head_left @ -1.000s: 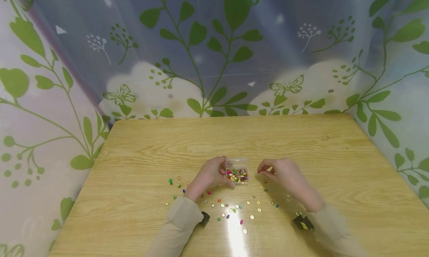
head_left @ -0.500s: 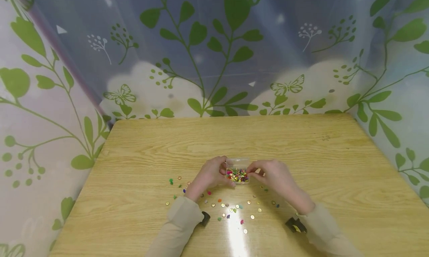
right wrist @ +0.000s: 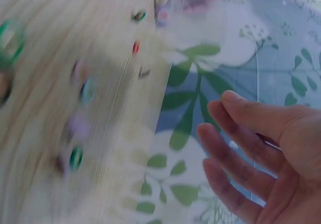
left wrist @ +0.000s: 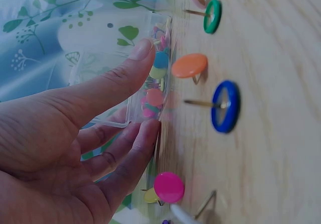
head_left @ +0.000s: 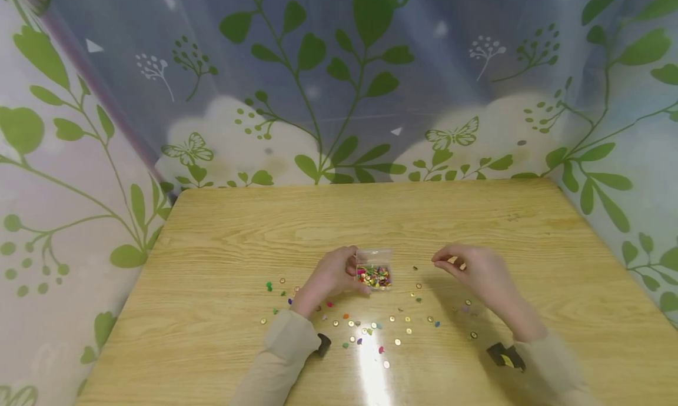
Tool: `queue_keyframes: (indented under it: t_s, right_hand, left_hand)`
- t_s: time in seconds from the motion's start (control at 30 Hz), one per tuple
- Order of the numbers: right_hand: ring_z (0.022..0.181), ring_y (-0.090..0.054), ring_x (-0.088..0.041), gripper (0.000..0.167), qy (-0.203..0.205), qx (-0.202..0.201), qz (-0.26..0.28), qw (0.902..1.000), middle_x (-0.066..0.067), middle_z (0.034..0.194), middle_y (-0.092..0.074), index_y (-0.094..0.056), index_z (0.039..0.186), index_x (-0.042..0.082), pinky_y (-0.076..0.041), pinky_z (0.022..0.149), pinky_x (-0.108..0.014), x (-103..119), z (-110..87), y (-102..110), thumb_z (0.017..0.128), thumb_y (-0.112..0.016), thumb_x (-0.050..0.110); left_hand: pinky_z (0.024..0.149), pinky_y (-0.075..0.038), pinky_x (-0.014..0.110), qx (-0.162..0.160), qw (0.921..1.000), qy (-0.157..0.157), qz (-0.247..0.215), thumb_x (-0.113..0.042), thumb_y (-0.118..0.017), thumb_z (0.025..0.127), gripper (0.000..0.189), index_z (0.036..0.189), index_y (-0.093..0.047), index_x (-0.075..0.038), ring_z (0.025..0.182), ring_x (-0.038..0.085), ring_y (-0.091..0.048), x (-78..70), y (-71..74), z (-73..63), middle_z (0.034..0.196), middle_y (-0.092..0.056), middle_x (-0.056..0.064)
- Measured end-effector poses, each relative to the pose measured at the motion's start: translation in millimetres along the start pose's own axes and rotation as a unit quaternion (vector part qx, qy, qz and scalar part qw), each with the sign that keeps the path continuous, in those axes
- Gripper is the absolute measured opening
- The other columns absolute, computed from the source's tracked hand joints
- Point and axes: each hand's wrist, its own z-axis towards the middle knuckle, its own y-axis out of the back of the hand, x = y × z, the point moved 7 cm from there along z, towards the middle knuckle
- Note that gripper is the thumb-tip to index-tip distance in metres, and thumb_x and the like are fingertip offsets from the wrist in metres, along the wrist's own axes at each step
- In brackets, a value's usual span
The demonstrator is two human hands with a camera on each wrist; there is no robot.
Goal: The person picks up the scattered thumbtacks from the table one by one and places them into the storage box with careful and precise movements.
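Right wrist alone shows right fingers loosely fanned; left fingers pinch the box.

Wooden table, scattered thumbtacks, clear box

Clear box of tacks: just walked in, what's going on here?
Someone's left grip holds an open clear box with colored thumbtacks in it. The right grip is raised over the table, off to the box's right, with nothing visible between thumb and fingers. Loose tacks lie scattered on the tabletop, not yet boxed.
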Motion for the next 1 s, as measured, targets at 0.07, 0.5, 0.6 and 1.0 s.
queue_keyframes:
  t_s: [0.07,0.5,0.6,1.0]
  right_hand:
    - [0.066,-0.067,-0.01,0.006,-0.007,0.015,-0.009,0.9998,0.002,0.087,-0.076,-0.078,0.093,0.017,-0.045,0.052,-0.025,-9,-5.8,2,0.087,-0.079,0.016]
    - [0.066,-0.059,0.0,0.012,-0.051,0.188,0.032,0.9804,0.017,0.077,-0.069,-0.073,0.081,0.026,-0.049,0.061,-0.026,-48,-45.0,-15,0.08,-0.084,0.025]
    - [0.066,-0.059,0.001,0.012,-0.043,0.177,0.03,0.9828,0.017,0.076,-0.068,-0.072,0.079,0.026,-0.049,0.06,-0.024,-50,-46.0,-18,0.08,-0.084,0.022]
    - [0.067,-0.069,-0.011,0.013,-0.023,0.105,0.004,0.9942,0.004,0.081,-0.073,-0.069,0.085,0.019,-0.056,0.059,-0.03,-42,-31.4,-14,0.085,-0.08,0.013]
  left_hand:
    - [0.081,-0.052,0.033,0.0,1.0,0.0,-0.001,-0.021,-0.096,0.067,0.061,0.12,-0.066,-0.015,0.092,0.016,-0.058,0.1,0.2,0.1,0.106,-0.063,0.0]
    - [0.079,-0.052,0.032,-0.001,1.0,-0.002,0.001,-0.021,-0.096,0.067,0.062,0.121,-0.066,-0.014,0.09,0.016,-0.057,-0.2,1.8,-0.6,0.104,-0.063,0.0]
    - [0.08,-0.052,0.032,-0.001,1.0,-0.001,-0.002,-0.021,-0.096,0.066,0.063,0.121,-0.066,-0.014,0.091,0.016,-0.057,0.1,1.9,-0.6,0.104,-0.063,0.0]
    - [0.082,-0.053,0.033,-0.002,1.0,-0.004,-0.004,-0.022,-0.096,0.067,0.063,0.121,-0.066,-0.014,0.093,0.016,-0.058,0.6,0.2,-0.2,0.106,-0.064,0.001]
